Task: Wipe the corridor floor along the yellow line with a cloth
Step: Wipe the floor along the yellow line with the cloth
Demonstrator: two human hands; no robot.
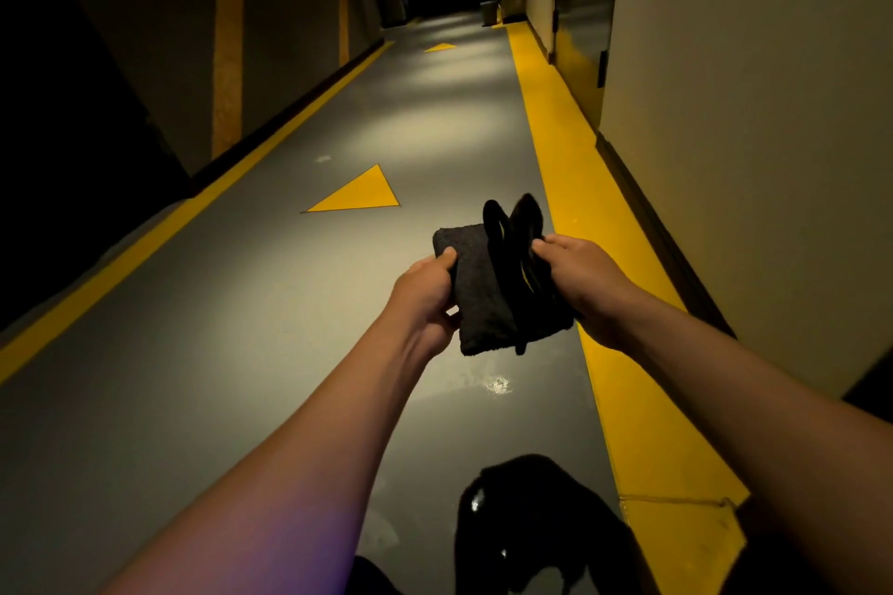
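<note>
At the bottom centre of the frame a dark shape [531,522] is seen low over the grey floor [241,377]; what it is cannot be told. Above it, near the middle, a small wet glint [497,384] is caught on the floor. Just higher, a dark folded cloth [483,295] is held in the air between both hands, clear of the floor. The left hand [427,300] is curled round its left edge, thumb on top. The right hand [580,280] is closed on the right side, where loose folds stand up. The hands are apart, joined only by the cloth.

To the right, the broad yellow line [570,159] runs up the frame along the wall [749,111]. A yellow triangle [360,196] is painted at mid-frame, a second further up, and a small bin [489,12] is made out at the dark far end.

The loose folds could probably slip open when the cloth is lowered, so that only part would be pressed flat. The wet patch might cause a slip or be smeared onto the line. In the dim light, missed dirt is likely.

No brand, label or writing can be read.
</note>
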